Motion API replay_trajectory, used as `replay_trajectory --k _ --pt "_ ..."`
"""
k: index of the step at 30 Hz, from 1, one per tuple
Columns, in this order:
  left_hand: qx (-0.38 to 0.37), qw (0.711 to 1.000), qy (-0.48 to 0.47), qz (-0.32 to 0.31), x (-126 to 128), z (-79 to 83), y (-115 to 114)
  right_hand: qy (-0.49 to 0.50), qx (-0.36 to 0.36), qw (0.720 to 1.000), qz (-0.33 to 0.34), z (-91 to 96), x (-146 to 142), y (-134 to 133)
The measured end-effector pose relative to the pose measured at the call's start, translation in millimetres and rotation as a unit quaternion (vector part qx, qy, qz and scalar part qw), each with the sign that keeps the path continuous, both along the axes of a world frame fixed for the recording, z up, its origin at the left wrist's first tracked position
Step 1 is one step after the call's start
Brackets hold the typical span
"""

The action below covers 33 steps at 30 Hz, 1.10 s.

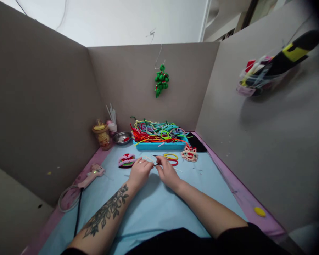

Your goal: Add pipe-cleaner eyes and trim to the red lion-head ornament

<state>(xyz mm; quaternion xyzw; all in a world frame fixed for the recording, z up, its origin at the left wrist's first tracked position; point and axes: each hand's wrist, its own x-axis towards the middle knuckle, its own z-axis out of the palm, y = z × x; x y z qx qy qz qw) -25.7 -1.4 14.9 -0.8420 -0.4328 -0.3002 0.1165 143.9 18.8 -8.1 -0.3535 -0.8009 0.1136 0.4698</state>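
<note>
My left hand (141, 171) and my right hand (168, 171) meet over the blue cloth, fingers pinched. Between their fingertips shows a short dark pipe cleaner (156, 165), mostly covered by the fingers. Scissors with yellow and red handles (171, 156) lie just beyond my right hand, partly hidden by it. Beside my left hand rests a pink, red and green pipe-cleaner piece (126, 160). A pale pink pipe-cleaner figure (189, 154) lies to the right of the scissors.
A blue tray (161, 146) heaped with coloured pipe cleaners stands at the back. Left of it are a metal bowl (122, 138) and a lidded cup (103, 136). A corded pink glue gun (91, 176) lies at left. Grey panels (154, 56) enclose three sides.
</note>
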Motion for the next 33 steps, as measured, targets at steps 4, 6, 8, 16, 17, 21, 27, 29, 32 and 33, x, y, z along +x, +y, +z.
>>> replay_trajectory --k 4,6,8,16,17,21,27,29,32,33 --pt "0.019 0.998 -0.021 0.050 -10 4.4 2 -0.020 0.032 0.998 -0.053 11.5 7 2" --pt "0.011 0.998 -0.031 0.052 -13 5.7 2 -0.043 0.046 0.996 -0.058 15.6 9 2" --pt "-0.006 0.998 -0.036 0.044 -13 6.2 1 -0.064 0.057 0.995 -0.057 17.4 9 1" --pt "-0.076 0.996 -0.055 0.004 -6 6.7 -3 -0.118 0.076 0.988 -0.058 14.8 5 -3" --pt "-0.087 0.994 -0.061 0.001 -6 6.7 -3 -0.120 0.077 0.988 -0.056 15.1 5 -3" --pt "-0.119 0.989 -0.088 -0.010 -7 5.6 -3 -0.121 0.075 0.989 -0.050 16.6 4 -4" --pt "-0.139 0.984 -0.110 -0.009 -7 3.3 -2 -0.144 0.066 0.986 -0.052 17.2 2 -5" --pt "-0.146 0.983 -0.115 -0.005 -7 2.9 -2 -0.154 0.071 0.984 -0.048 17.7 2 -6" --pt "-0.154 0.981 -0.121 -0.007 -5 2.7 -2 -0.149 0.065 0.986 -0.044 18.0 1 -7" --pt "-0.149 0.981 -0.125 -0.011 -5 2.9 -2 -0.141 0.059 0.987 -0.043 17.7 1 -7"
